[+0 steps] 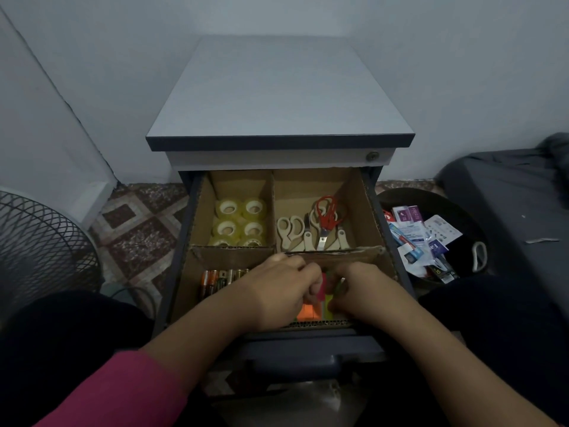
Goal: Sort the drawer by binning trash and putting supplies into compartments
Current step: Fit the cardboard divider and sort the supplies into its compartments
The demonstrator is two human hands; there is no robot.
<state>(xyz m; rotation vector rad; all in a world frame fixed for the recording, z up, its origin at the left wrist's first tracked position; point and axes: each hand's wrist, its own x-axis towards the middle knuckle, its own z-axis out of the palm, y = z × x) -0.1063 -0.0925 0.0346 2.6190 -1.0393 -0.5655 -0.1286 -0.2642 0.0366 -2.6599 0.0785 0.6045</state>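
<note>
Over the drawer [374, 211], left hand [278, 292], right hand [361, 291], gripping sticky notes [308, 311]

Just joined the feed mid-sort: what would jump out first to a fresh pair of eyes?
Both hands, left hand and right hand, meet over bright sticky notes in the drawer's front right compartment. Behind them, red scissors stand out among beige pairs in the back right compartment, tape rolls fill the back left, and a bin of wrappers sits to the right.

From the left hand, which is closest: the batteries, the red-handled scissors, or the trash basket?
1. Row of batteries, front-left compartment, just beside the left hand.
2. Red-handled scissors, back-right compartment.
3. Dark round trash basket, on the floor, far right.
</note>
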